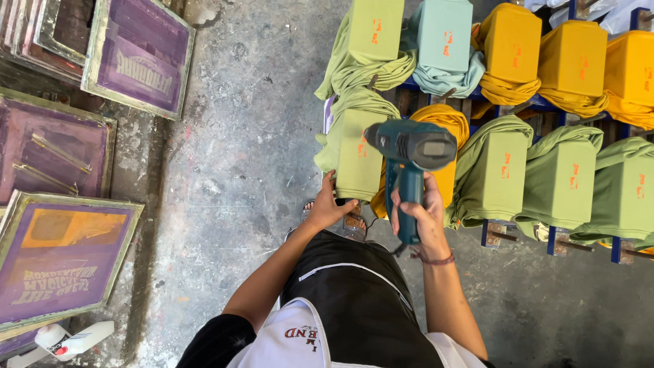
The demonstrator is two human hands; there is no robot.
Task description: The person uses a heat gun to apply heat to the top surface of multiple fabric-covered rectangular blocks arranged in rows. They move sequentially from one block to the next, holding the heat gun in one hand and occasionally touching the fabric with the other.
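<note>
While we are looking down at the concrete floor (259, 136), we are seeing purple screens (58, 255) in pale frames lying along its left edge, one near the top-left corner (139, 54), another below it (51, 146), and a white bottle (71, 339) lying by the bottom-left corner.

Moving right, our left hand (329, 208) is resting on the near edge of a light green shirt (360, 160) stretched over a board; the fingers are lying flat and partly curled against the cloth, closing round nothing that we can make out. That shirt is sitting at the left end of the near row of boards.

Just beside it, our right hand (424, 211) is wrapping fully round the handle of a teal heat gun (411, 153), fingers closed tight on it. The gun's body is hanging above a yellow shirt (446, 136), between the first green shirt and the next green one (494, 174); we cannot tell whether the gun is touching the cloth. A bracelet (436, 259) is circling the right wrist.

Further right, more green shirts (562, 180) are filling the near row toward the right edge, on blue racks (553, 240). In the far row, a green shirt (373, 34), a mint one (444, 37) and yellow ones (572, 58) are running left to right.
</note>
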